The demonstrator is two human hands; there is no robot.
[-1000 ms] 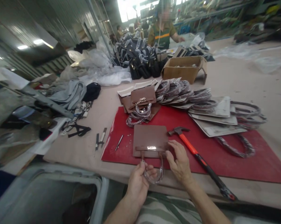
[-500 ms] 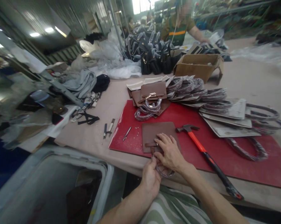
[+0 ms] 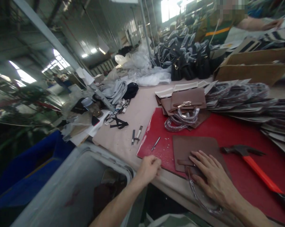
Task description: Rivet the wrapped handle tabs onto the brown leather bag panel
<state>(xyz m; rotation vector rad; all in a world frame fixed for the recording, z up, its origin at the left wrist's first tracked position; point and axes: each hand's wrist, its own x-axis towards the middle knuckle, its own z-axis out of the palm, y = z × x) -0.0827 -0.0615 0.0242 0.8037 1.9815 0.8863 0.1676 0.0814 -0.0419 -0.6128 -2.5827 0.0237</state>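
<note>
My right hand [image 3: 212, 176] lies flat over the lower part of a brown leather bag panel [image 3: 195, 146], fingers stretched out. Under its fingertips runs a narrow brown strap [image 3: 183, 162]. A plastic-wrapped handle [image 3: 194, 189] hangs from the panel's lower edge, partly behind that hand. My left hand [image 3: 149, 170] is apart from the panel, at the front edge of the red board [image 3: 166, 160], with its fingers curled together; whether something small is in them is hidden. A thin metal punch [image 3: 156, 143] and tiny pale bits lie just beyond it.
A claw hammer [image 3: 258, 170] rests right of the panel. Behind are brown bag pieces [image 3: 188, 99] and stacked panels with wrapped handles [image 3: 239, 94]. A grey bin [image 3: 85, 154] stands front left. Black bags [image 3: 187, 63], a cardboard box [image 3: 256, 64] and a co-worker [image 3: 215, 28] are farther back.
My left hand has let go of the wrapped handle and moved left, away from the panel. My right hand stays on the panel. The view has turned left.
</note>
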